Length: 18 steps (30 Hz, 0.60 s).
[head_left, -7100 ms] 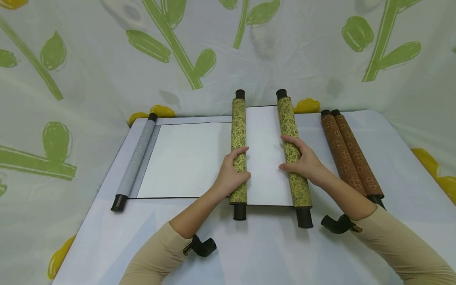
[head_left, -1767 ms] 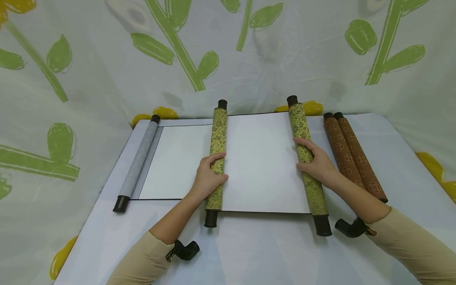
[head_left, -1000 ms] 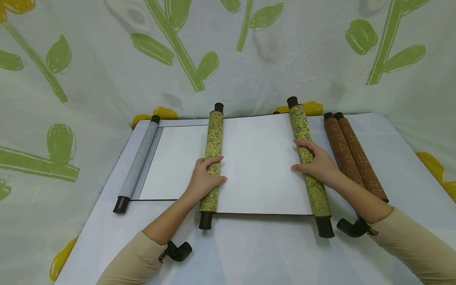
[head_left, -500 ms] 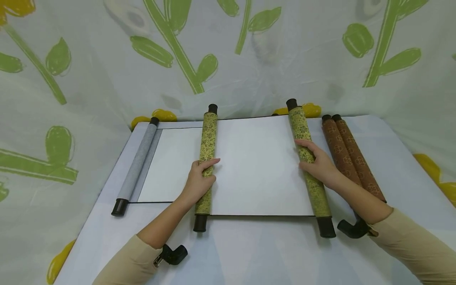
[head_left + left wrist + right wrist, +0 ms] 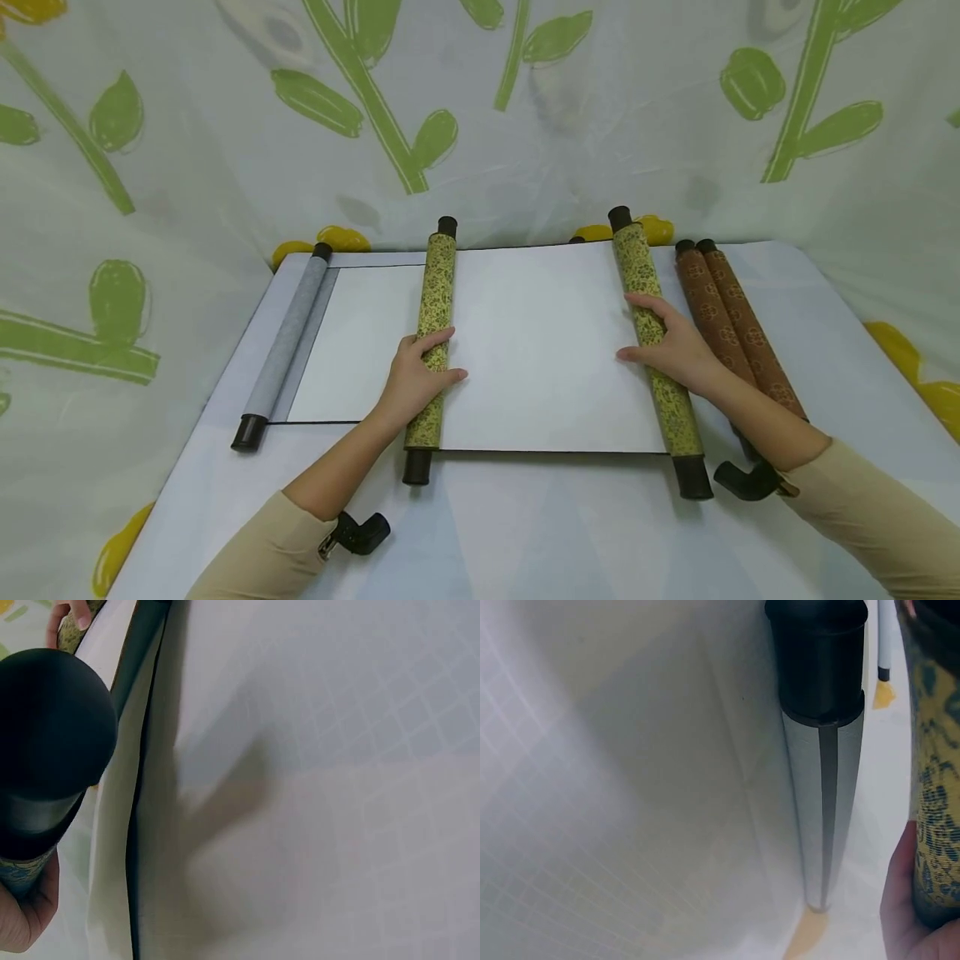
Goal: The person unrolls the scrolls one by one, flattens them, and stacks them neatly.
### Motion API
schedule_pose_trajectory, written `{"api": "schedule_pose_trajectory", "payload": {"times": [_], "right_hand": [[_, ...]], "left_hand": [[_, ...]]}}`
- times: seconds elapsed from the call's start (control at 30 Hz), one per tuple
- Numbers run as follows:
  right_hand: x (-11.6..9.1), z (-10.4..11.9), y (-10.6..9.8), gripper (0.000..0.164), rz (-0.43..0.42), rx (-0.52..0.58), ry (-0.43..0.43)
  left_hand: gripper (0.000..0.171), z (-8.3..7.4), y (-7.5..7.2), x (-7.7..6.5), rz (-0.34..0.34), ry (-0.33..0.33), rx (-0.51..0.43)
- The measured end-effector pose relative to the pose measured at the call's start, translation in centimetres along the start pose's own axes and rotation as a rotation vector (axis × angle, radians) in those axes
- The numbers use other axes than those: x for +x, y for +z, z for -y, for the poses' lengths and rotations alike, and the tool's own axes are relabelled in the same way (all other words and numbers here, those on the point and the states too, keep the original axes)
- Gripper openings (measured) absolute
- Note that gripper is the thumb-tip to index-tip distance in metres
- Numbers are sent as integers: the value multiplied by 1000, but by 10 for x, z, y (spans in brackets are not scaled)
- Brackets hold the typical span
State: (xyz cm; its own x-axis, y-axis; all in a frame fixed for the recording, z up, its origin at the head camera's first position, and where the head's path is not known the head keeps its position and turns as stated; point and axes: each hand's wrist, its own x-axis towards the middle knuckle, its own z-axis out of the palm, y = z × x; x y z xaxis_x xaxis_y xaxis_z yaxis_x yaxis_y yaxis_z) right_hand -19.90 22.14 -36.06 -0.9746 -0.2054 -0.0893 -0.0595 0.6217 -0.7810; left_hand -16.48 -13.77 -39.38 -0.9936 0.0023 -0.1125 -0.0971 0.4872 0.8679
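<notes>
- Spread wider since the earliest frame, with the left roller [image 5: 437, 283] carried well out to the left, the right roller [image 5: 638, 258] a little to the right, and more of the white sheet [image 5: 543, 350] bared in between.
- Grasping the left roller with the left hand [image 5: 412, 379], by thumb and fingers bent round it; grasping the right roller likewise with the right hand [image 5: 678, 354].
- Holding the sheet directly between the 2 hands, bordered by 1 roller at each side, with neither hand plainly nearer.
- Pointing each roller's long axis forward past its hand, canted inward at the far end and wider apart at the near end.
- Judging by the shadow, keeping the sheet's near edge raised above the counter [image 5: 525, 542].
- Overlapping a grey-bordered scroll [image 5: 356, 342] on the left hand's outer side, with its grey roller [image 5: 287, 337] well apart from that hand.
- Leaving 2 brown rolls [image 5: 713, 317] just right of the right hand.
- Hinging, apparently, on the sideways gap between the hands, across the rollers' axes.
</notes>
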Motion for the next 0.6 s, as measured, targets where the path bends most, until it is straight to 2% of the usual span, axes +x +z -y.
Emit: {"api": "schedule_pose_trajectory", "payload": {"times": [0.2, 0.37, 0.6], "right_hand": [[-1, 0, -2, 85, -9, 4, -18], [-2, 1, -3, 81, 4, 0, 23], [-1, 1, -5, 73, 24, -19, 29]], "left_hand": [[64, -3, -2, 0, -8, -2, 21], [64, -4, -4, 0, -12, 1, 37], [62, 1, -11, 1, -1, 18, -4]]}}
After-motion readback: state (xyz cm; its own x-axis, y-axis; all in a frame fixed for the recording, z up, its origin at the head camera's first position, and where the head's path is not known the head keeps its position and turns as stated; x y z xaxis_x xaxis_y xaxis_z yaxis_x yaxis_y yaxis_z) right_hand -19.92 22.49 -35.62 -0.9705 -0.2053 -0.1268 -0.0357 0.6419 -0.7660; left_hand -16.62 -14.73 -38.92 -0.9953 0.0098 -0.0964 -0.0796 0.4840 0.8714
